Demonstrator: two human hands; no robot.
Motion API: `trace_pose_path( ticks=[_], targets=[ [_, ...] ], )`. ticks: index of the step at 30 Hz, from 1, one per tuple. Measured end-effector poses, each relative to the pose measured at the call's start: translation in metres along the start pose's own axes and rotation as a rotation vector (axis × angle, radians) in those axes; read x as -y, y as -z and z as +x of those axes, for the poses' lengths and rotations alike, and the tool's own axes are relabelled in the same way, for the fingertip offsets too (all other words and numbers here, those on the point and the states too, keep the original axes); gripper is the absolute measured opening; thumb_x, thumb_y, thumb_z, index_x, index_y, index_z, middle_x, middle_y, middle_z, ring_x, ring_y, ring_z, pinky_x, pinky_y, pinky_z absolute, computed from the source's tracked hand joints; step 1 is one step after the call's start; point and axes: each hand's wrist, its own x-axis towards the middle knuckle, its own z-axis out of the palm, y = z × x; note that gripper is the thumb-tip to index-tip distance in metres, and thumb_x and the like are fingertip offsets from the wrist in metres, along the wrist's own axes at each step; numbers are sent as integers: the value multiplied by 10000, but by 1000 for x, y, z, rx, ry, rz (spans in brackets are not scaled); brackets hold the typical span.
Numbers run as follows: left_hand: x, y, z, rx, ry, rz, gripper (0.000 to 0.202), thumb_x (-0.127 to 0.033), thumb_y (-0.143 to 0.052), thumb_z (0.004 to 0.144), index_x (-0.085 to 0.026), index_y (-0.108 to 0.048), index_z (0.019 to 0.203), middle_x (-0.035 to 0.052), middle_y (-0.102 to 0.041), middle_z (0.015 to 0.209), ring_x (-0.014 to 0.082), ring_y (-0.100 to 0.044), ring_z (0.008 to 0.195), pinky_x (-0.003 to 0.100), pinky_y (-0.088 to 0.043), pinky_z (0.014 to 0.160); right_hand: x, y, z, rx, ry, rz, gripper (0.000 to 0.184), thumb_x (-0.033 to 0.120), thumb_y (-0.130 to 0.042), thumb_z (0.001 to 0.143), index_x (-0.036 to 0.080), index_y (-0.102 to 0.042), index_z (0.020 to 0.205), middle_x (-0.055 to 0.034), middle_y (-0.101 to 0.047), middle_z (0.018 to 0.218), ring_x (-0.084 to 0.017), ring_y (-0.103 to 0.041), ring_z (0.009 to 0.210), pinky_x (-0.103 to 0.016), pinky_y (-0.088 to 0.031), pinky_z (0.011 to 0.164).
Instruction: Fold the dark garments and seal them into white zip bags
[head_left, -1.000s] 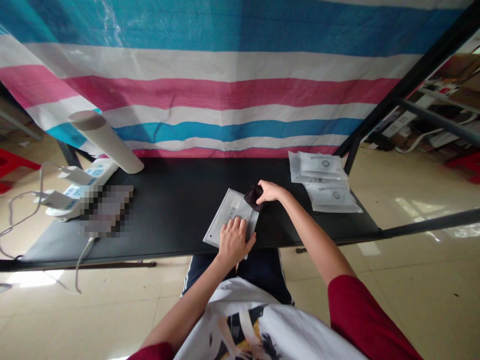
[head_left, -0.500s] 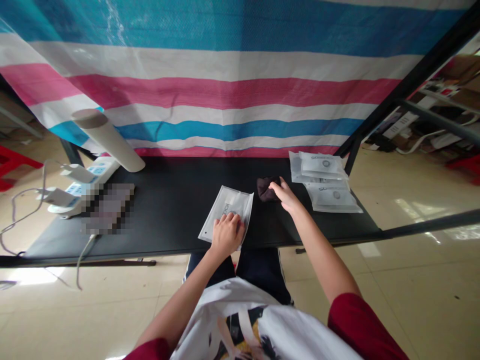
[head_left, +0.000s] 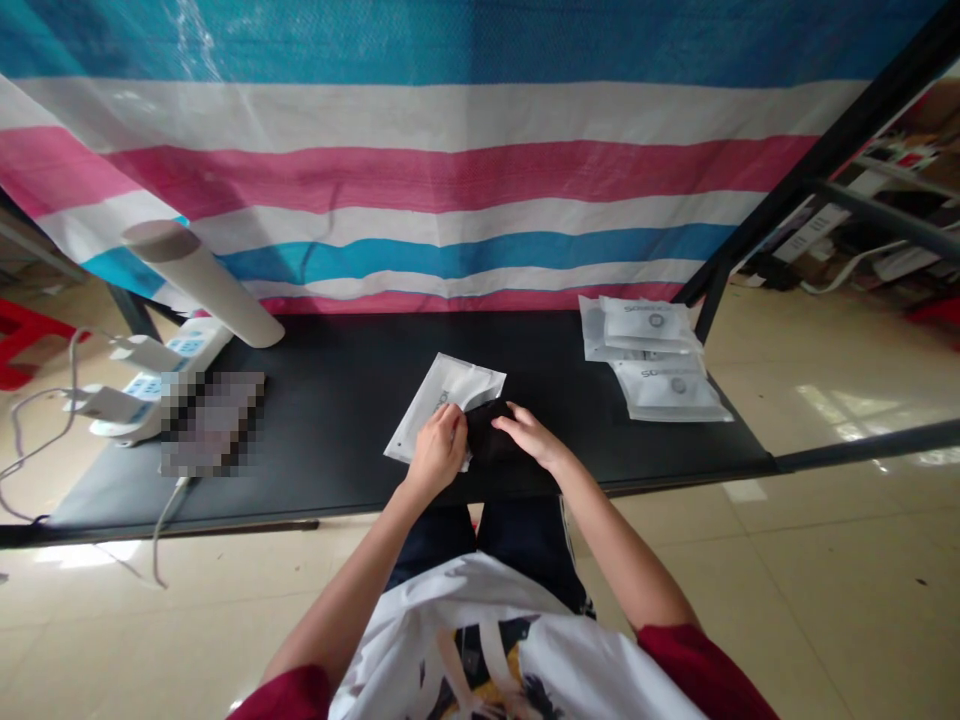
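Note:
A frosted plastic zip bag [head_left: 420, 412] with dark print lies tilted on the black table, its right edge lifted a little. My left hand [head_left: 437, 445] is closed on that right edge, fingers curled. My right hand [head_left: 529, 437] pinches a folded dark cloth item [head_left: 487, 425] between thumb and fingers. The cloth is against the bag's right side, at its opening. Whether part of it is inside the bag I cannot tell, since my left fingers cover that spot.
Several filled frosted bags [head_left: 664, 365] are stacked at the table's right end. On the left are a white power strip [head_left: 191, 345] with plugged-in chargers, a blurred-out phone-like object [head_left: 217, 420] with a cable, and a leaning pale tube [head_left: 217, 290]. A striped sheet [head_left: 465, 180] hangs behind.
My right hand has brought the dark cloth left and toward me, up to the bag. My left hand has shifted slightly left and now grips the bag's edge.

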Motion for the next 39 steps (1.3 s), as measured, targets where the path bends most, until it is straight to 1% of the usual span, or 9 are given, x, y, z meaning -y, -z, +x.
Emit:
trace_pose_path(
  ticks=[4,9,12,15,19,24,30,35,39],
  targets=[
    [-7,6,0,43,-58,-66,248,-295,-338,991,-215,-438,779,20,-535,772,168,-546,722,270,-375,661,1,-2,12,-35,59,-7,340,340,-782,674,155,-732,955,-68,-753,969,-241,-682,909,-353,-510,840],
    [-16,3,-5,146,-33,-50,224,-258,-360,982,-216,-451,782,2,-539,721,157,-544,658,266,-349,632,-2,-20,19,-303,48,201,341,425,-775,654,138,-731,832,-54,-733,809,-206,-652,750,-306,-487,692],
    [-20,0,-7,181,-39,-18,224,-249,-370,981,-218,-445,771,-1,-537,707,163,-547,663,268,-336,620,-2,-28,18,-381,94,228,298,438,-721,697,147,-697,754,-14,-680,723,-166,-590,690,-263,-433,629],
    [-20,1,-5,128,-37,38,232,-240,-384,977,-217,-445,754,6,-525,687,182,-555,715,277,-347,645,0,-28,14,-337,130,125,293,434,-634,760,159,-640,658,13,-591,620,-141,-516,634,-244,-372,578],
    [-19,5,-3,73,-59,42,231,-246,-396,979,-216,-452,757,10,-525,680,190,-543,737,288,-368,670,-5,-21,11,-219,187,-80,320,463,-650,762,148,-674,711,5,-597,648,-141,-499,642,-242,-360,584],
    [-22,0,-4,78,-124,28,221,-244,-410,979,-214,-472,768,20,-565,710,198,-537,752,298,-381,663,-10,-25,13,-206,133,-49,391,527,-627,781,142,-660,726,11,-570,615,-128,-474,579,-234,-351,532],
    [-23,-3,-2,38,-160,48,210,-251,-413,983,-210,-497,794,33,-589,739,206,-526,758,313,-396,676,-3,-17,11,130,171,66,388,454,-685,762,199,-685,1055,-30,-688,882,-173,-614,756,-267,-491,666],
    [-25,-2,0,34,-171,61,228,-264,-401,991,-208,-509,797,41,-602,764,205,-532,771,319,-406,688,-12,-16,8,-86,165,-6,287,310,-712,704,179,-656,953,-2,-628,768,-127,-552,573,-250,-458,539],
    [-28,-1,1,27,-167,84,228,-279,-401,993,-200,-522,816,42,-603,776,204,-536,778,331,-413,711,-13,-28,3,31,238,16,118,297,-628,763,181,-607,756,-10,-640,733,-157,-606,679,-277,-489,656]
  ],
)
